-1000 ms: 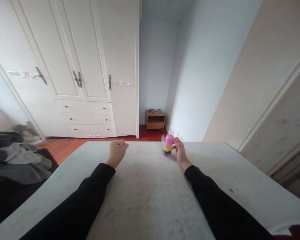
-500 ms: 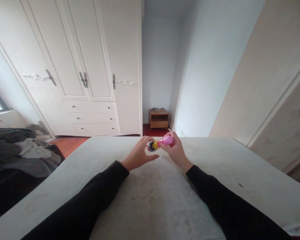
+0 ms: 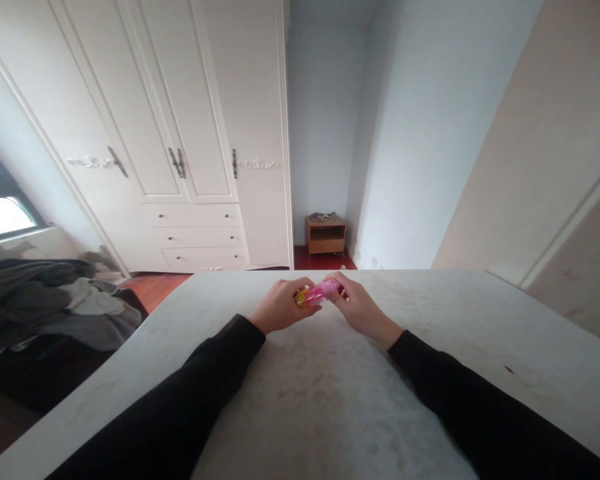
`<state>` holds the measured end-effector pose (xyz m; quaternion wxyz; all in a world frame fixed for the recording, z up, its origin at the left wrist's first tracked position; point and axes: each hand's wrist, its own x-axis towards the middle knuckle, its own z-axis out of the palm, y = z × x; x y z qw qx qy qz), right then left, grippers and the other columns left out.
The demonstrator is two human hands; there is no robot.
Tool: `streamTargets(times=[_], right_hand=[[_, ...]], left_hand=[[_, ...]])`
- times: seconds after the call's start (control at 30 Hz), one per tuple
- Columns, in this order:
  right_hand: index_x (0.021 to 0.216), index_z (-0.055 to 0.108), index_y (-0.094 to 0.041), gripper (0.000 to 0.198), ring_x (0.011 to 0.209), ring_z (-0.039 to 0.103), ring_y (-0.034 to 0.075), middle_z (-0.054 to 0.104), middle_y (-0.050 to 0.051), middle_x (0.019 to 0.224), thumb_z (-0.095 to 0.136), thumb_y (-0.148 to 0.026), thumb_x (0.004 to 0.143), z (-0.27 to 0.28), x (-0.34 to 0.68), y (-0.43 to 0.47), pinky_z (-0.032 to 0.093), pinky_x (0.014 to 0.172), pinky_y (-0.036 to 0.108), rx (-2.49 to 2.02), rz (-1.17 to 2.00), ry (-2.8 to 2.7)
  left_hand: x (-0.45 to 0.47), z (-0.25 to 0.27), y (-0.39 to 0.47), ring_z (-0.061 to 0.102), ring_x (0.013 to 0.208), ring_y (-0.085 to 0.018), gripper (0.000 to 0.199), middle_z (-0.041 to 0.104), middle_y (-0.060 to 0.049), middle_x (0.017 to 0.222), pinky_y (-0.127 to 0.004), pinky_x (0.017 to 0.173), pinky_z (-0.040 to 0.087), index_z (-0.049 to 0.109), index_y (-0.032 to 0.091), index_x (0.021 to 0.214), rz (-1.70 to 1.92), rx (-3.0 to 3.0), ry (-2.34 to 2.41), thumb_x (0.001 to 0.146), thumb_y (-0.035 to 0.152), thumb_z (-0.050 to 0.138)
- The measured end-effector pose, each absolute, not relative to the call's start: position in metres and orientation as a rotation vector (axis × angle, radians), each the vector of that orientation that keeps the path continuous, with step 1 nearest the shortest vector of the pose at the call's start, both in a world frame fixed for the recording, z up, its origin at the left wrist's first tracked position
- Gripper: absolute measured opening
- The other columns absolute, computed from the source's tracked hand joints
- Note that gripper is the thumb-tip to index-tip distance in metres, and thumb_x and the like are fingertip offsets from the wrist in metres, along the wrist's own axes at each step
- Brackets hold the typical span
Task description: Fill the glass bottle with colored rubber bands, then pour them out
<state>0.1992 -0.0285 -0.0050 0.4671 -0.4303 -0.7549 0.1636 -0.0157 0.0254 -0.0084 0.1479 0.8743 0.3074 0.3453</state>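
Note:
A small, shiny pink-and-yellow plastic object [image 3: 313, 295] is held between both hands above the far part of the table; I cannot make out its exact kind. My left hand [image 3: 280, 305] is closed round its yellow end, thumb underneath, and hides much of that end. At the rounded pink end, my right hand [image 3: 355, 303] grips with thumb and fingers. A clear-looking pink stretch shows between the two hands.
Under my arms is a pale, mottled table [image 3: 330, 400] with a small dark mark [image 3: 509, 369] at right. Piled clothes [image 3: 100, 293] lie at left. Beyond stand a white wardrobe [image 3: 260, 220] and a wooden nightstand [image 3: 326, 247].
My left hand has gone from loosely spread to closed round the yellow end. My right hand keeps the pink end, its fingers shifted. The view has turned slightly left.

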Motion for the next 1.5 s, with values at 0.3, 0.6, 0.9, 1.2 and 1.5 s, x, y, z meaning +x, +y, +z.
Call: streamTargets(times=[0.3, 0.6, 0.9, 1.2, 1.5], right_hand=[[0.085, 0.060, -0.024, 0.016, 0.083, 0.061, 0.020, 0.064, 0.001, 0.089, 0.071, -0.035, 0.088, -0.005, 0.201, -0.033, 0.049, 0.080, 0.035, -0.884, 0.545, -1.704], [0.093, 0.066, -0.023, 0.021, 0.078, 0.060, 0.019, 0.069, 0.002, 0.087, 0.069, -0.044, 0.094, -0.011, 0.200, -0.028, 0.043, 0.068, 0.031, -1.118, 0.461, -1.793], [0.091, 0.061, -0.023, 0.011, 0.084, 0.059, 0.019, 0.062, 0.001, 0.090, 0.067, -0.031, 0.093, -0.009, 0.198, -0.031, 0.047, 0.079, 0.033, -0.963, 0.357, -1.829], [0.104, 0.063, -0.022, 0.019, 0.088, 0.062, 0.021, 0.068, 0.005, 0.100, 0.067, -0.038, 0.095, -0.015, 0.198, -0.029, 0.048, 0.076, 0.033, -1.044, 0.406, -1.822], [0.106, 0.063, -0.022, 0.013, 0.095, 0.062, 0.022, 0.065, 0.006, 0.104, 0.066, -0.019, 0.094, -0.015, 0.197, -0.030, 0.050, 0.081, 0.035, -0.875, 0.269, -1.872]], left_hand=[[-0.010, -0.008, 0.017, 0.056, 0.062, -0.014, 0.019, 0.068, 0.001, 0.070, -0.026, 0.062, 0.039, 0.073, 0.021, 0.089, 0.813, 2.612, 0.804, 0.080, 0.037, 0.078], [-0.013, -0.011, 0.025, 0.054, 0.065, -0.013, 0.025, 0.070, 0.000, 0.074, -0.026, 0.064, 0.040, 0.073, 0.021, 0.096, 0.949, 2.532, 0.932, 0.081, 0.039, 0.080], [-0.011, -0.010, 0.027, 0.061, 0.076, -0.016, 0.027, 0.067, -0.004, 0.089, -0.027, 0.069, 0.045, 0.079, 0.018, 0.097, 0.972, 2.543, 0.724, 0.080, 0.038, 0.085], [-0.014, -0.008, 0.025, 0.060, 0.076, -0.016, 0.027, 0.063, -0.003, 0.089, -0.028, 0.070, 0.044, 0.080, 0.018, 0.101, 1.002, 2.564, 0.818, 0.081, 0.035, 0.085], [-0.014, -0.011, 0.029, 0.063, 0.080, -0.018, 0.030, 0.068, -0.004, 0.092, -0.030, 0.073, 0.046, 0.077, 0.020, 0.105, 1.019, 2.562, 0.840, 0.083, 0.038, 0.084]])
